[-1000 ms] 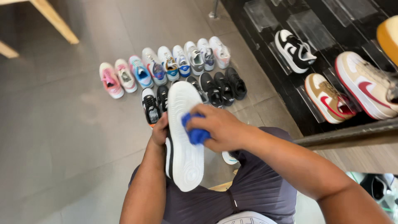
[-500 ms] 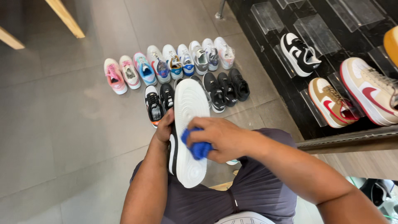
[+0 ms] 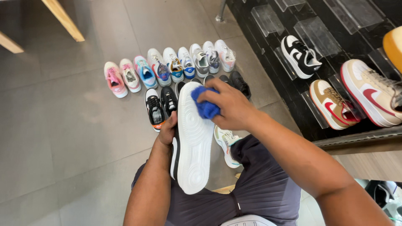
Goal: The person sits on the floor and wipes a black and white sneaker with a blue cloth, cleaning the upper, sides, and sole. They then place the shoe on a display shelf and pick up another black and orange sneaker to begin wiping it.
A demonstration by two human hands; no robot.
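Note:
I hold a sneaker upside down over my lap, its white sole facing up and a black side showing at the left. My left hand grips it from the left side, fingers hidden underneath. My right hand presses a bunched blue cloth against the toe end of the sole, near its far tip.
Two rows of sneakers stand on the grey tiled floor ahead, pastel ones behind, black ones in front. A white sneaker lies by my right knee. A black stepped display at right carries more sneakers on clear stands. Wooden legs at top left.
My right hand has slid the blue cloth from the middle of the sole up to its toe end. The left hand keeps its grip on the sneaker.

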